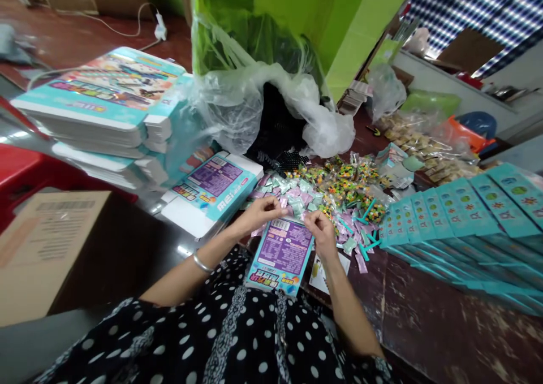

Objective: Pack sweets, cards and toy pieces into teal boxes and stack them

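Observation:
A teal and purple printed box [283, 254] stands tilted against my lap, its back panel with a barcode facing up. My left hand [263, 213] is closed in a pinch at the top left edge of this box; what lies between the fingertips is too small to make out. At the top right corner, my right hand [320, 230] has its thumb and fingers closed on the box edge. Just beyond both hands lies a heap of small pink and green sachets [299, 194]. Packets of colourful beads [352, 183] lie behind them.
Flat teal cartons [119, 90] are stacked at left, with another box [216, 186] nearer. Rows of teal boxes [449, 214] line the right side. A plastic-lined green container [271, 27] stands ahead. A cardboard carton [46, 248] is at lower left. Teal plastic sticks [363, 251] lie by the sachets.

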Available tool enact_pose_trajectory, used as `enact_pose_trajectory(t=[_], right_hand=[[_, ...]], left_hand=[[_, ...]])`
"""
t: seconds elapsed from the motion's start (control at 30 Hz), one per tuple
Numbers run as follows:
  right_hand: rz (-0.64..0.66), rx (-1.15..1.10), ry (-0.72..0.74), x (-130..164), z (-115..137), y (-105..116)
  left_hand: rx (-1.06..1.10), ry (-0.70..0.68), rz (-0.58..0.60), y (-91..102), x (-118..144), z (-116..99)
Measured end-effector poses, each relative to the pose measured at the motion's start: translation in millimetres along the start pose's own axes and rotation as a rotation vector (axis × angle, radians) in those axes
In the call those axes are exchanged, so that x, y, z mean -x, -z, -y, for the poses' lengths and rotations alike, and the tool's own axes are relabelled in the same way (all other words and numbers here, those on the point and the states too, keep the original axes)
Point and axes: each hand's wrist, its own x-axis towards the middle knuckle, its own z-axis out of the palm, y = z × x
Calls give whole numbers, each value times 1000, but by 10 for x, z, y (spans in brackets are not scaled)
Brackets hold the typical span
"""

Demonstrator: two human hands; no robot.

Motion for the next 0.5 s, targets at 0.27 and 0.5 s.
enact_pose_trajectory(t=[0.27, 0.5], right_hand=[[480, 217, -84, -132, 462, 222], [456, 212, -70, -97, 398, 217]], left_hand=[[-162, -75, 50, -10, 85, -285], [-199, -51, -42, -64, 70, -257]])
